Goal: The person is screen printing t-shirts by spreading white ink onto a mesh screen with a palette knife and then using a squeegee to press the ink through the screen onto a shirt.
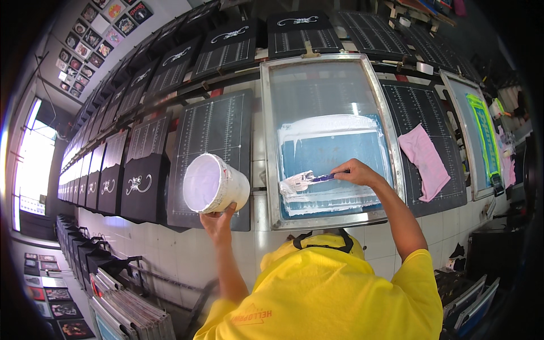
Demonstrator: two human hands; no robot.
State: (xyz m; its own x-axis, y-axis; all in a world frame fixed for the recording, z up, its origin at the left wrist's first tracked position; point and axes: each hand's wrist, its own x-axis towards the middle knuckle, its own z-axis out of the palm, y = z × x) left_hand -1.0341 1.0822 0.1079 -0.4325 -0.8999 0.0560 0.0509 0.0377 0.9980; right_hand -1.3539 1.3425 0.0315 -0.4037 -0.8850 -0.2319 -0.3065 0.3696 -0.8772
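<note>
My left hand (pixel 217 222) grips a white bucket (pixel 231 186) low on its side. The bucket is tilted, its open mouth facing left, and pale ink coats the inside. In my right hand (pixel 356 171) is a spatula (pixel 323 178) with a dark blue handle, its blade smeared thick with white ink. That blade rests on or just over a silver-framed printing screen (pixel 391 164). White ink (pixel 334 126) lies in a broad band across the blue part of the screen, with more streaks along the near and right edges.
Left of the screen is a black printing board (pixel 218 127); another board (pixel 416 107) at right bears a pink cloth (pixel 424 161). Black shirts with white prints (pixel 139 184) line the rows. A second framed screen (pixel 453 102) stands far right. Stacked frames (pixel 133 306) sit lower left.
</note>
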